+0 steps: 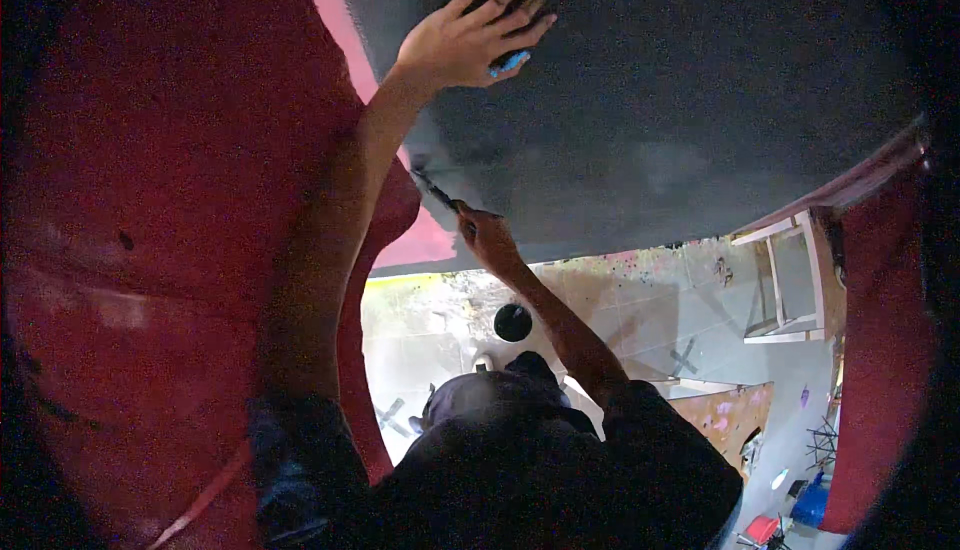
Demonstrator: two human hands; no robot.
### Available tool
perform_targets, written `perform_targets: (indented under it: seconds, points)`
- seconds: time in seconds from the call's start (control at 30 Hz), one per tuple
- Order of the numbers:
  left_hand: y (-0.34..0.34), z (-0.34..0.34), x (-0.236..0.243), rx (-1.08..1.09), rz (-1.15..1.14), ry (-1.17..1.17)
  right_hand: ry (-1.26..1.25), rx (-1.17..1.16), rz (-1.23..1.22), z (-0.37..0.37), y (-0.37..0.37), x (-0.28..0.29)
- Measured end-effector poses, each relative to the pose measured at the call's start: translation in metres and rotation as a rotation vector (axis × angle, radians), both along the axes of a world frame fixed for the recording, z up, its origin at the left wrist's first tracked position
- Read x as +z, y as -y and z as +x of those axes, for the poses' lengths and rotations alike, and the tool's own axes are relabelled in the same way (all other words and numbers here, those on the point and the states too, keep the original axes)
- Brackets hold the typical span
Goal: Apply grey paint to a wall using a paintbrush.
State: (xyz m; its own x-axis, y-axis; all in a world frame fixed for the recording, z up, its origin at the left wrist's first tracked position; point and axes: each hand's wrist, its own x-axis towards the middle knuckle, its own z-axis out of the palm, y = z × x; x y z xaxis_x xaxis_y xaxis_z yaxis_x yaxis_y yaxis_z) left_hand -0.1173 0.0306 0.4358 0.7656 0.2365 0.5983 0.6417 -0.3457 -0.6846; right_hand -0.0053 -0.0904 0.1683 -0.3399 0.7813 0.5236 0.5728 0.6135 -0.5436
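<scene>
Right hand (487, 233) wrapped round our thin brush (437, 191), tip up-left on the dark panel's (680, 100) lower edge | left hand (470, 38) higher, fingers spread, pinning something blue (508, 63) | right's nearer the edge

A red surface (150, 200) fills the left of the frame, and a red strip (880, 350) runs down the right edge. At lower centre lies a pale tiled floor (650, 320) with a round black pot (512, 322) on it. A wooden frame (790, 280) stands at the right; a blue container (812, 505) sits at lower right
</scene>
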Motion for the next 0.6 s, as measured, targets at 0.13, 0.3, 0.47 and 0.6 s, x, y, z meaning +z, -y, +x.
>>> perform_targets:
  seconds: [0.13,0.3,0.47,0.6]
  points:
    - [-0.001,0.000,-0.002,-0.010,0.024,0.012,-0.019,-0.029,-0.206,0.002,-0.026,0.001]
    - [0.001,-0.004,-0.002,-0.008,0.016,0.021,-0.027,-0.196,-0.121,0.044,-0.005,-0.005]
    - [-0.002,-0.001,-0.002,-0.068,-0.015,0.024,0.001,-0.048,-0.120,0.041,0.017,0.017]
    - [0.000,-0.003,0.000,-0.057,-0.024,0.021,0.020,-0.009,-0.154,0.000,-0.012,0.006]
